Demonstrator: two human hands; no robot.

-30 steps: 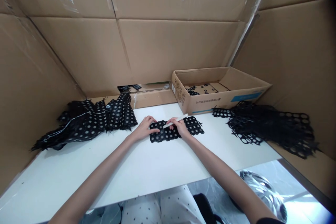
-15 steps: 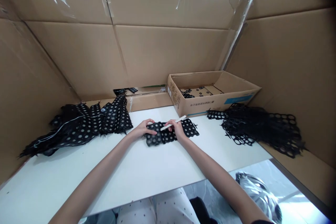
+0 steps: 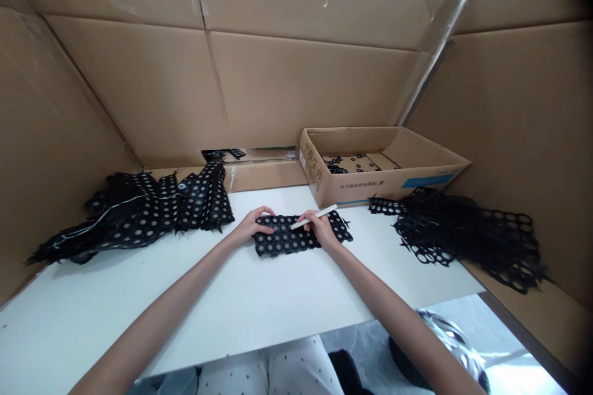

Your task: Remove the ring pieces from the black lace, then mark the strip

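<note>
A black perforated sheet [image 3: 282, 242] with rows of pale round spots lies on the white table in front of me. My left hand [image 3: 252, 226] grips its left end, thumb on top and fingers along the far edge. In my right hand [image 3: 319, 226] is a thin white stick [image 3: 303, 221], held like a pen. Its lower tip points down onto the middle of the sheet, and whether it touches is too small to tell. The sheet's right end shows beyond my right hand.
A cardboard box [image 3: 384, 182] with small black rings inside stands behind my right hand. Black spotted sheets [image 3: 152, 210] are heaped at left. Black netting with large holes [image 3: 467, 228] hangs over the table's right edge. Cardboard walls [image 3: 306, 86] surround the white table [image 3: 259, 302].
The stick's tip and my right hand have shifted slightly right along the sheet. The sheet now lies flatter and straighter. The camera view has tilted a little.
</note>
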